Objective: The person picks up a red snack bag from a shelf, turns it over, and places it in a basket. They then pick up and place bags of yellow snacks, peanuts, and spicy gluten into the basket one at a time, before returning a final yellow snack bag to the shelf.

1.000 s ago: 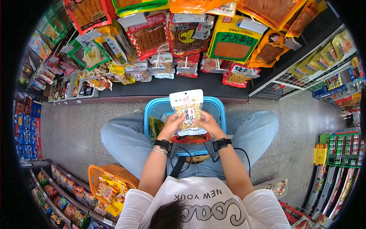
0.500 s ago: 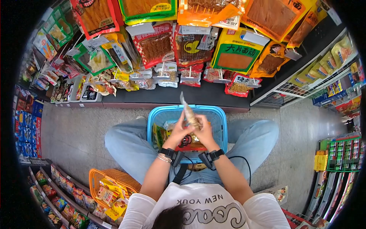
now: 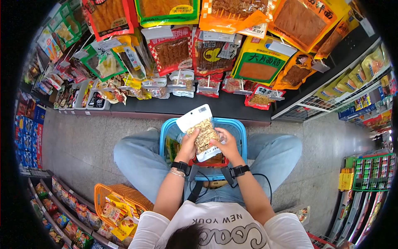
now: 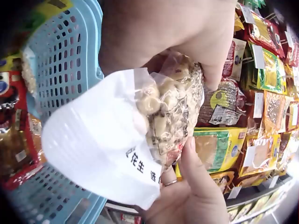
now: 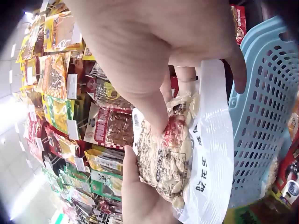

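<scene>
Both hands (image 3: 229, 146) in a grip on a probable peanut packet (image 3: 203, 135) above the blue basket (image 3: 239, 132).

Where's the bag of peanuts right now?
In the head view, the peanut bag is near the centre, held between the left hand and the right hand, over the blue basket.

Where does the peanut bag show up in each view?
Head: peanut bag at the centre, over the blue basket.
Left wrist: peanut bag just left of centre.
Right wrist: peanut bag right of centre, reaching the bottom edge.
Shared landmark: blue basket, left side in left wrist, right side in right wrist.
</scene>
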Action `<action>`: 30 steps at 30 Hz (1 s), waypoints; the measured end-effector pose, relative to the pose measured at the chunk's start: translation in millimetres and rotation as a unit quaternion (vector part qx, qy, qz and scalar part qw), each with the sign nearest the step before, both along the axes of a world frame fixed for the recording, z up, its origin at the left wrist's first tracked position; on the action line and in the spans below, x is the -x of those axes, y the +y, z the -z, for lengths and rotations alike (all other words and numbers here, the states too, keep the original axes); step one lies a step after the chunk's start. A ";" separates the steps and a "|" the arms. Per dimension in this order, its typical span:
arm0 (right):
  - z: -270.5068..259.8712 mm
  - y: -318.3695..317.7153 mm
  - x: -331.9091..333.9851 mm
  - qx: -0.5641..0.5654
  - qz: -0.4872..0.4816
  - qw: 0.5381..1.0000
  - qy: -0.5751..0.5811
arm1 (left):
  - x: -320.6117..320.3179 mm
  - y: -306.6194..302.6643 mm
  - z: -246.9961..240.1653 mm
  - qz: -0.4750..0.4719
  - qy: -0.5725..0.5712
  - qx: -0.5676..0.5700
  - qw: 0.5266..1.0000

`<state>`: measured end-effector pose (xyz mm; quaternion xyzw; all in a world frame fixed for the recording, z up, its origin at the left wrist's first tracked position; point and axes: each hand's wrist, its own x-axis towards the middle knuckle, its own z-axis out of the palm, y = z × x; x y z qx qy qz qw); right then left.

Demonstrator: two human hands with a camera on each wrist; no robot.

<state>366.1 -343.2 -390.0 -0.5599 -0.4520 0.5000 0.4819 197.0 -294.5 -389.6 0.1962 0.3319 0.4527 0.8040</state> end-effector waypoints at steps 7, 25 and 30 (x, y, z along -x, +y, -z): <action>1.1 -0.9 17.6 -0.091 -0.025 0.926 -0.366 | 0.6 -1.3 -2.4 0.026 0.042 -0.002 0.999; 9.5 57.8 20.5 0.112 -0.123 0.974 0.153 | 25.6 33.5 -11.4 0.086 0.420 -0.081 0.900; 13.4 71.0 33.1 0.116 -0.165 0.957 0.209 | 45.1 60.2 -26.1 0.001 0.269 -0.060 0.961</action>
